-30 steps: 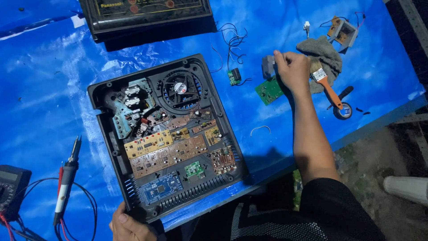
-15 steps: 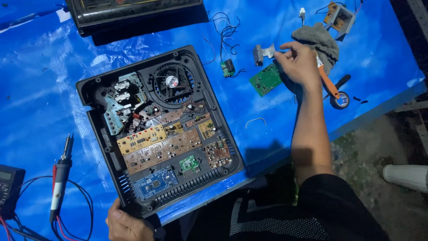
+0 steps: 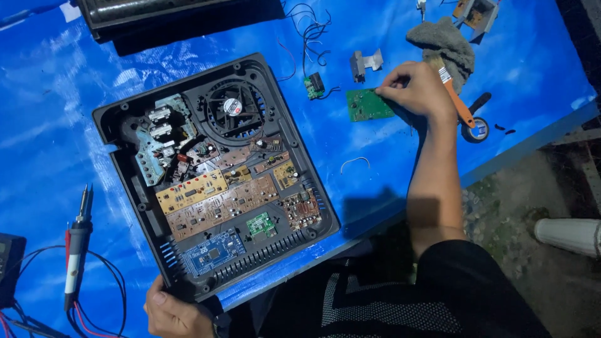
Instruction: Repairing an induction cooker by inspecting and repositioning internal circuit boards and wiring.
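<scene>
An open black device case point(image 3: 125, 119) full of circuit boards and a cooling fan point(image 3: 231, 107) lies on the blue sheet point(image 3: 50, 150). My left hand point(image 3: 170, 312) grips its near corner at the bottom edge of the view. My right hand point(image 3: 418, 92) reaches out over the table, its fingertips pinched on the right edge of a small green circuit board point(image 3: 366, 105). An orange-handled brush point(image 3: 459, 106) lies just beyond that hand.
A grey rag point(image 3: 446, 42), a tape roll point(image 3: 477, 130), a metal bracket point(image 3: 365, 62) and a small wired module point(image 3: 315, 85) lie at the back right. A soldering iron point(image 3: 76, 250) and a meter point(image 3: 9, 266) sit left. The table edge point(image 3: 532, 139) runs right.
My right hand has shifted from the metal bracket and rag to the green board and pinched its edge. The left hand keeps its grip on the case. The view has moved.
</scene>
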